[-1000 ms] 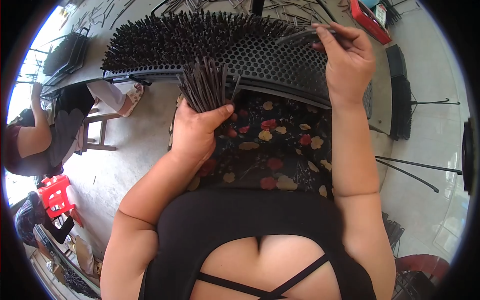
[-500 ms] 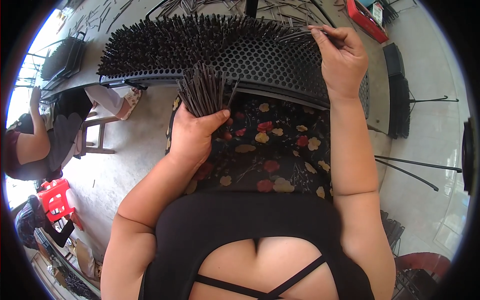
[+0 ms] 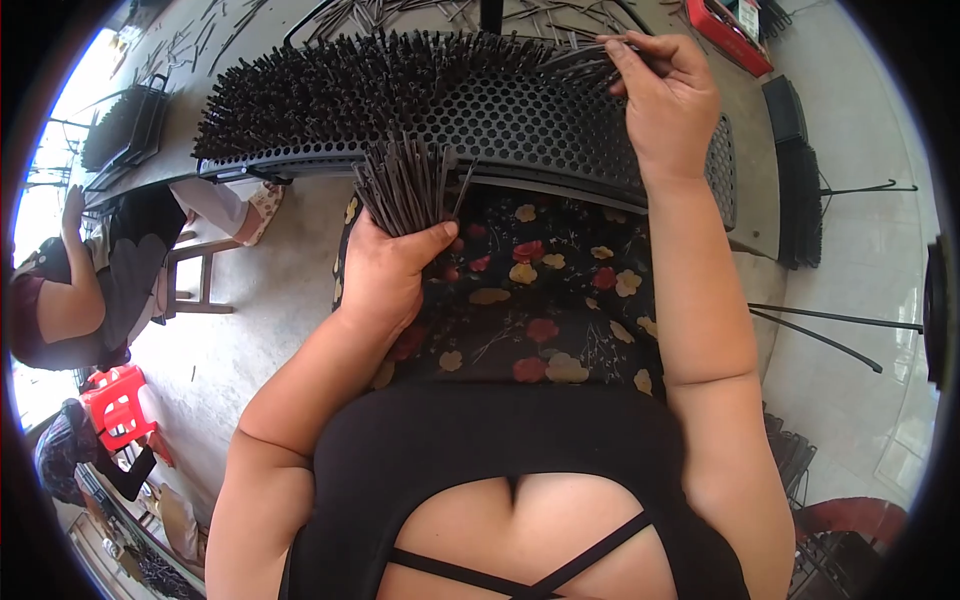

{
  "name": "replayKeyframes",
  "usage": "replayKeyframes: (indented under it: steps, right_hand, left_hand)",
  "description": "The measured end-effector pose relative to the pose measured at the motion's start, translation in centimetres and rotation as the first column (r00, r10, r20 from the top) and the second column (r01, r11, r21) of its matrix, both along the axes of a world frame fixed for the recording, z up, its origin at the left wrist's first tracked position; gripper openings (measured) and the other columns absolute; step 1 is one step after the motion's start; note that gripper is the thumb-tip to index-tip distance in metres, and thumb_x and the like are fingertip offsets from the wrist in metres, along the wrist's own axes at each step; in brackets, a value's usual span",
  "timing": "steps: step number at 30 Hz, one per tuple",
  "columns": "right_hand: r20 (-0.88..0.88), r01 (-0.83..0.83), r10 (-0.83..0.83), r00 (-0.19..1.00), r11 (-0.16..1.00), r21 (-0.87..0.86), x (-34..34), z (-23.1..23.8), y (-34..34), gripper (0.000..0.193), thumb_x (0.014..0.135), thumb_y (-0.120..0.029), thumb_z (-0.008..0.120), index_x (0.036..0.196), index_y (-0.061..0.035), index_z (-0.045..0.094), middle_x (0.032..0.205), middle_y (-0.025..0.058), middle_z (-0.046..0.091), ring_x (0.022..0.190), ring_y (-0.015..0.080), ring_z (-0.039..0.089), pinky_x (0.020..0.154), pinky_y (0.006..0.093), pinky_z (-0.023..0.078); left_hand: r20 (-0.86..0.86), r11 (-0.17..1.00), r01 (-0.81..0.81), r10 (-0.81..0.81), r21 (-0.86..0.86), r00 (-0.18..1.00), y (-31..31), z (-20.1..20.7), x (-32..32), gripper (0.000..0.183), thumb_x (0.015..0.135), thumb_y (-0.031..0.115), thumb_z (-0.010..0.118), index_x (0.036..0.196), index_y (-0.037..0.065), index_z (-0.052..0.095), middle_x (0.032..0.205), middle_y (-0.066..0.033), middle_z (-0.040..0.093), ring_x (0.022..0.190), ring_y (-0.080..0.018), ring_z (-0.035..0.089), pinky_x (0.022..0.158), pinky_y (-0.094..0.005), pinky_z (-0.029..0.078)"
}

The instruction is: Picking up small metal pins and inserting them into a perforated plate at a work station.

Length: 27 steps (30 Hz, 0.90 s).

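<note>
A black perforated panel [image 3: 520,125] with rows of round holes lies across in front of me. Thin dark sticks [image 3: 320,95] stand packed in its holes over the left part and along the far edge, while holes on the right show bare. My left hand [image 3: 390,260] is closed round a thick bundle of dark sticks [image 3: 405,185], held upright at the panel's near edge. Over the panel's far right part, my right hand [image 3: 675,105] pinches a few thin dark sticks [image 3: 580,62] that point left toward the filled rows. Their tips blend into those rows.
Loose sticks [image 3: 380,15] lie scattered on the table beyond the panel. A red box [image 3: 728,38] sits at the far right. Black panels [image 3: 800,210] with rods stand on the right. On the left are a seated person [image 3: 110,260] and a red plastic stool [image 3: 118,405].
My right hand has shifted slightly left and farther away, with the sticks still pinched. The left hand and its bundle stay nearly in place.
</note>
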State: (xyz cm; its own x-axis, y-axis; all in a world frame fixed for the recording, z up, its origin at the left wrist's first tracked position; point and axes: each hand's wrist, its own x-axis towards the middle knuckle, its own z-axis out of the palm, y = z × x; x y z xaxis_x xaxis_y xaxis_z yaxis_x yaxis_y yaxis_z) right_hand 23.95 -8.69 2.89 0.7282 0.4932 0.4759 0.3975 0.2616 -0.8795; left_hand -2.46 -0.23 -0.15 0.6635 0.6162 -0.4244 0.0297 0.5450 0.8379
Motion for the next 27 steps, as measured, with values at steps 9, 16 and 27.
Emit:
replayKeyframes:
  steps: [9, 16, 27]
  right_hand:
    - [0.125, -0.202, 0.206, 0.970, 0.978, -0.049, 0.4, 0.3, -0.2, 0.008, 0.090, 0.003, 0.067, 0.092, -0.0021, 0.062, 0.097, 0.0096, 0.073, 0.087, 0.0107, 0.069, 0.066, 0.0205, 0.054]
    - [0.139, 0.004, 0.017, 0.990, 0.989, -0.149, -0.3, 0.6, -0.8, 0.008, 0.089, 0.004, 0.067, 0.091, -0.0020, 0.063, 0.097, 0.0098, 0.072, 0.087, 0.0121, 0.069, 0.067, 0.0216, 0.056]
    - [0.534, 0.034, 0.234, 0.812, 0.895, -0.444, -1.2, 2.6, 2.2, 0.008, 0.086, -0.005, 0.071, 0.094, -0.0051, 0.071, 0.091, 0.0041, 0.074, 0.088, 0.0107, 0.069, 0.078, 0.0222, 0.053]
  left_hand:
    - [0.024, 1.000, 0.023, -0.023, 0.000, 0.999, -0.1, -0.1, 0.3, 0.027, 0.081, -0.004, 0.068, 0.105, 0.003, 0.057, 0.090, -0.0068, 0.064, 0.073, -0.0180, 0.064, 0.051, -0.0306, 0.053]
    - [0.052, 1.000, 0.006, -0.006, -0.003, 0.999, 0.1, 0.2, 0.1, 0.025, 0.082, -0.003, 0.068, 0.104, 0.004, 0.058, 0.091, -0.0070, 0.064, 0.074, -0.0181, 0.064, 0.054, -0.0313, 0.053]
    - [0.020, 0.998, 0.037, -0.038, 0.049, 0.999, -0.1, -0.2, 0.1, 0.027, 0.081, -0.005, 0.069, 0.103, 0.005, 0.058, 0.089, -0.0067, 0.065, 0.074, -0.0177, 0.064, 0.053, -0.0310, 0.051]
